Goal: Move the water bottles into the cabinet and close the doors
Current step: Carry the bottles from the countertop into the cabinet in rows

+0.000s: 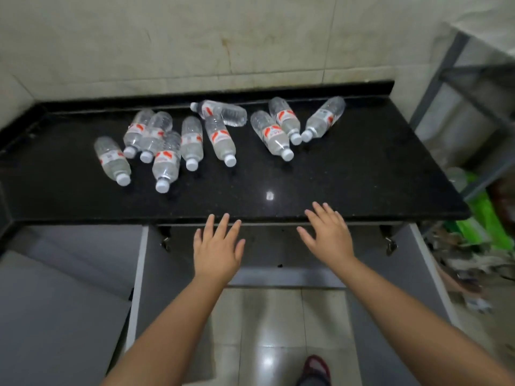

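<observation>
head view: my left hand (217,246) and right hand (327,235), both spread and empty, reach over the open cabinet (278,254) toward water bottles (192,143) lying across the counter (348,176) above it.

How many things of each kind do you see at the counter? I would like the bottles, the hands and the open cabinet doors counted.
Bottles, lying on the black counter: 10
Hands, left and right, both empty: 2
Open cabinet doors, left and right: 2
Total: 14
</observation>
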Action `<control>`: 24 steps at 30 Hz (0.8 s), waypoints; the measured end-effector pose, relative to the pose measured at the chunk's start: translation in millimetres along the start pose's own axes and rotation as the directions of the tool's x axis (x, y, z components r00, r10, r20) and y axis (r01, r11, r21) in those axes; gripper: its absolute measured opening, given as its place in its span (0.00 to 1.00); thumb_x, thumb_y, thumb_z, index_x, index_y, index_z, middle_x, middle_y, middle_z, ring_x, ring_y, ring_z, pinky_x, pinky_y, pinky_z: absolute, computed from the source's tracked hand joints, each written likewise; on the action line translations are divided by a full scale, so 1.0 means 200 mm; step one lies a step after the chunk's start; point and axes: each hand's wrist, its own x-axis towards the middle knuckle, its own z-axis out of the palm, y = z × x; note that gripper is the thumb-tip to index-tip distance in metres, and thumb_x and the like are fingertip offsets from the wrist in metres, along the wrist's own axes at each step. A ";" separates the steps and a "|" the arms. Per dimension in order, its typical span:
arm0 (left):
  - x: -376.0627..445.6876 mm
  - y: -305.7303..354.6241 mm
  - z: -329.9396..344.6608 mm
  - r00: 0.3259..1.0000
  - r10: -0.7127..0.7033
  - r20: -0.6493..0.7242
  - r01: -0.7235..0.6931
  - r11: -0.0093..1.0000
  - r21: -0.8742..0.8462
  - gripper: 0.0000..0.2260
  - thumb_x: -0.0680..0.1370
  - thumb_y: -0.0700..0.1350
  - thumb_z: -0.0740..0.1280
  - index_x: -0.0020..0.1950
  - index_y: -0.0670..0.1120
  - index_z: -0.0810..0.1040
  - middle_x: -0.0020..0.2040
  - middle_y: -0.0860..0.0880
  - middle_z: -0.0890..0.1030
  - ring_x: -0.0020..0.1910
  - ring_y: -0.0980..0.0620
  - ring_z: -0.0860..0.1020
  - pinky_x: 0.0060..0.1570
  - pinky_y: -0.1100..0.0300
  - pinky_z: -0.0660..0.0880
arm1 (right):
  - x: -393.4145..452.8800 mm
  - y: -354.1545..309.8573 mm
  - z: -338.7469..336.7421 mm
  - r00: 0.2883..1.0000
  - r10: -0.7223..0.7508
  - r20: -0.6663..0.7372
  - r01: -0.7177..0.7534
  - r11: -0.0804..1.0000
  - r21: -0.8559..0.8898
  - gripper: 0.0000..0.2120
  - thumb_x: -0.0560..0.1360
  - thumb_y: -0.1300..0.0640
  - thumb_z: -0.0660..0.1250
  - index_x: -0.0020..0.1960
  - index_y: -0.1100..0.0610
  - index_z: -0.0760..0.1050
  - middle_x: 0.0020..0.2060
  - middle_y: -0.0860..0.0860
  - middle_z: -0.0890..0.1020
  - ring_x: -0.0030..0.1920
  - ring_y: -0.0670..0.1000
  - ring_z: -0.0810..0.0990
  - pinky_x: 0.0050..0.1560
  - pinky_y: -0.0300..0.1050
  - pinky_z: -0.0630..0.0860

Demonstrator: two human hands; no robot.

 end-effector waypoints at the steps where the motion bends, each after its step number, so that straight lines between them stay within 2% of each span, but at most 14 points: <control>1: 0.05 0.02 -0.03 1.000 0.014 -0.016 -0.014 1.000 0.005 0.21 0.81 0.53 0.54 0.74 0.52 0.61 0.77 0.49 0.59 0.78 0.45 0.51 0.74 0.45 0.52 | 0.07 0.04 -0.05 1.000 0.010 -0.024 -0.010 1.000 -0.020 0.23 0.68 0.46 0.58 0.46 0.61 0.84 0.48 0.60 0.86 0.49 0.62 0.85 0.44 0.61 0.81; 5: 0.35 0.15 -0.11 0.998 0.067 -0.015 -0.066 0.996 0.064 0.22 0.81 0.53 0.53 0.75 0.54 0.57 0.78 0.52 0.53 0.78 0.47 0.47 0.75 0.48 0.51 | 0.40 0.26 -0.16 0.995 0.027 -0.101 -0.035 0.996 -0.081 0.18 0.63 0.52 0.72 0.46 0.64 0.83 0.48 0.63 0.86 0.50 0.65 0.84 0.46 0.64 0.79; 9: 0.70 0.31 -0.07 0.994 0.107 0.025 -0.108 0.991 0.082 0.23 0.81 0.51 0.54 0.76 0.53 0.55 0.79 0.52 0.51 0.78 0.47 0.46 0.75 0.49 0.51 | 0.76 0.43 -0.13 0.998 0.040 -0.054 -0.044 0.996 -0.082 0.20 0.59 0.56 0.81 0.47 0.64 0.83 0.48 0.62 0.86 0.52 0.65 0.83 0.49 0.66 0.78; 13: 1.04 0.48 -0.01 0.984 0.160 0.074 -0.166 0.983 0.081 0.24 0.81 0.48 0.56 0.76 0.53 0.54 0.79 0.52 0.50 0.78 0.48 0.46 0.76 0.49 0.51 | 1.09 0.53 -0.04 0.997 -0.071 0.000 0.070 0.981 -0.180 0.26 0.46 0.53 0.84 0.41 0.59 0.85 0.42 0.55 0.88 0.44 0.59 0.86 0.39 0.57 0.82; 14: 1.11 0.50 0.01 0.980 0.177 0.091 -0.186 0.978 0.093 0.24 0.80 0.47 0.58 0.75 0.52 0.56 0.78 0.52 0.52 0.78 0.47 0.48 0.75 0.50 0.53 | 1.18 0.55 -0.02 0.993 -0.114 0.001 0.112 0.974 -0.195 0.26 0.44 0.53 0.84 0.41 0.58 0.85 0.42 0.54 0.88 0.43 0.58 0.87 0.38 0.54 0.82; 15: 1.18 0.52 0.03 0.970 0.229 0.077 -0.236 0.966 0.105 0.24 0.78 0.46 0.62 0.73 0.52 0.62 0.77 0.49 0.59 0.77 0.47 0.53 0.73 0.51 0.59 | 1.26 0.57 0.03 0.989 -0.149 0.012 0.148 0.966 -0.212 0.27 0.43 0.52 0.84 0.41 0.57 0.85 0.42 0.53 0.88 0.43 0.56 0.87 0.37 0.50 0.82; 16: 1.25 0.52 0.05 0.950 0.312 0.031 -0.313 0.942 0.123 0.24 0.72 0.47 0.71 0.68 0.50 0.71 0.72 0.46 0.70 0.72 0.46 0.64 0.66 0.54 0.70 | 1.33 0.57 0.04 0.984 -0.173 0.043 0.179 0.957 -0.229 0.29 0.42 0.52 0.84 0.42 0.56 0.84 0.42 0.52 0.87 0.43 0.55 0.86 0.37 0.47 0.82; 17: 1.31 0.52 0.07 0.929 0.370 0.010 -0.368 0.918 0.148 0.25 0.61 0.49 0.79 0.58 0.51 0.80 0.60 0.46 0.81 0.61 0.47 0.75 0.52 0.58 0.78 | 1.39 0.56 0.05 0.977 -0.205 0.060 0.214 0.943 -0.254 0.29 0.43 0.52 0.83 0.44 0.55 0.84 0.44 0.51 0.87 0.44 0.54 0.86 0.38 0.45 0.81; 18: 1.35 0.52 0.10 0.919 0.391 0.056 -0.394 0.893 0.217 0.26 0.51 0.50 0.82 0.47 0.52 0.84 0.49 0.48 0.85 0.48 0.49 0.81 0.39 0.63 0.79 | 1.45 0.55 0.06 0.963 -0.246 0.108 0.267 0.925 -0.269 0.29 0.47 0.53 0.83 0.48 0.55 0.83 0.48 0.51 0.86 0.48 0.53 0.85 0.42 0.44 0.80; 19: 1.38 0.52 0.12 0.911 0.404 0.076 -0.409 0.873 0.264 0.26 0.44 0.51 0.82 0.41 0.53 0.85 0.41 0.50 0.86 0.39 0.51 0.82 0.31 0.65 0.77 | 1.50 0.54 0.06 0.940 -0.300 0.162 0.333 0.909 -0.250 0.28 0.56 0.55 0.80 0.56 0.55 0.80 0.55 0.52 0.84 0.56 0.54 0.82 0.49 0.46 0.78; 20: 1.41 0.52 0.15 0.912 0.400 0.087 -0.408 0.874 0.263 0.25 0.41 0.52 0.82 0.36 0.53 0.84 0.37 0.50 0.85 0.34 0.53 0.82 0.27 0.67 0.75 | 1.55 0.54 0.08 0.917 -0.342 0.206 0.383 0.898 -0.214 0.26 0.66 0.58 0.73 0.63 0.56 0.74 0.62 0.52 0.79 0.63 0.54 0.76 0.57 0.48 0.73; 21: 1.43 0.53 0.15 0.911 0.399 0.105 -0.412 0.871 0.268 0.23 0.41 0.52 0.81 0.34 0.53 0.84 0.35 0.51 0.84 0.31 0.53 0.82 0.25 0.67 0.74 | 1.59 0.55 0.10 0.892 -0.379 0.244 0.433 0.873 -0.225 0.24 0.71 0.61 0.67 0.67 0.56 0.69 0.65 0.52 0.76 0.66 0.55 0.71 0.60 0.49 0.67; 22: 1.44 0.54 0.14 0.906 0.409 0.113 -0.424 0.859 0.289 0.22 0.41 0.52 0.81 0.31 0.52 0.83 0.34 0.52 0.84 0.30 0.54 0.81 0.24 0.67 0.73 | 1.62 0.54 0.11 0.879 -0.410 0.243 0.462 0.859 -0.223 0.23 0.71 0.62 0.66 0.66 0.57 0.70 0.62 0.52 0.77 0.64 0.55 0.72 0.59 0.48 0.65; 24: 1.46 0.56 0.14 0.904 0.411 0.115 -0.426 0.855 0.295 0.19 0.41 0.50 0.81 0.28 0.52 0.80 0.32 0.52 0.82 0.28 0.53 0.80 0.22 0.68 0.71 | 1.64 0.54 0.13 0.846 -0.500 0.184 0.533 0.795 -0.290 0.16 0.61 0.61 0.72 0.48 0.57 0.80 0.43 0.51 0.85 0.47 0.54 0.81 0.46 0.43 0.62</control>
